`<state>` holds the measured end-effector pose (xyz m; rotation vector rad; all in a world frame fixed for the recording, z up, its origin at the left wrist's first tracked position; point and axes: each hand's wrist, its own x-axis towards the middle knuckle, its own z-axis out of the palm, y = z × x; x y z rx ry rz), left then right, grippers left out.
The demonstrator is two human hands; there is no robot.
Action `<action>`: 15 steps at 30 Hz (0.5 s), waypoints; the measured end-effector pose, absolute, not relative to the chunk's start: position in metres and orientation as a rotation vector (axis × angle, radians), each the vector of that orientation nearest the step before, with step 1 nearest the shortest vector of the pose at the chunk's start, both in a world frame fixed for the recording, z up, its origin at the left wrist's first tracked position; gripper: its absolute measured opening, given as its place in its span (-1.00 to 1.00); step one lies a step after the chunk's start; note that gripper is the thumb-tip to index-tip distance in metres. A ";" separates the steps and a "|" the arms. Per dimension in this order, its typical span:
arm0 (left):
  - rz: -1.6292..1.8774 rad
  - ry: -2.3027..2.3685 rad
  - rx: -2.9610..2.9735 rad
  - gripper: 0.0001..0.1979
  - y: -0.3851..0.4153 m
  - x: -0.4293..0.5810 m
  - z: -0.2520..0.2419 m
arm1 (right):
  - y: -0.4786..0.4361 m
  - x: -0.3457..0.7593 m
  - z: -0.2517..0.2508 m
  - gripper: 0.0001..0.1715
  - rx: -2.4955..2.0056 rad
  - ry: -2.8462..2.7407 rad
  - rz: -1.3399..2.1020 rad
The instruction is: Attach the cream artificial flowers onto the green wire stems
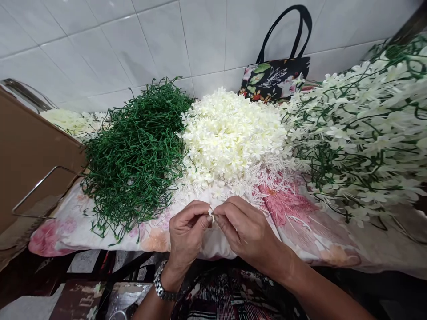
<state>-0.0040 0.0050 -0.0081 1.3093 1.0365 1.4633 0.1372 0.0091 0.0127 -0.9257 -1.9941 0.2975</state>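
My left hand [190,229] and my right hand [243,222] meet fingertip to fingertip above the near edge of the flowered cloth. Between the pinched fingers shows a small white artificial flower [211,212], mostly covered by the fingertips. Both hands are closed on it. Just beyond them is a heap of loose cream-white artificial flowers [230,133]. Thin white stamens [267,171] lie scattered along the heap's near right side. To the left rises a tangled pile of green plastic stems [136,151].
Finished-looking white flower sprays [370,133] with green stems fill the right side. A black floral handbag [276,78] leans on the tiled wall [207,40]. At the left stands a brown cardboard box [30,155] beside a bent metal wire [33,189]. The flowered cloth [293,240] covers the work surface.
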 end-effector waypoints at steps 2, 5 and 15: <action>1.495 1.050 1.265 -0.96 0.005 -0.003 -0.008 | 0.009 0.140 0.012 -0.82 -0.910 -1.962 0.427; 1.517 1.029 1.082 -0.97 0.004 -0.002 -0.005 | 0.009 0.145 0.012 -0.88 -0.915 -1.934 0.504; 1.442 0.916 0.768 -0.90 -0.004 0.002 0.006 | 0.004 0.147 0.015 -0.64 -0.839 -1.986 0.497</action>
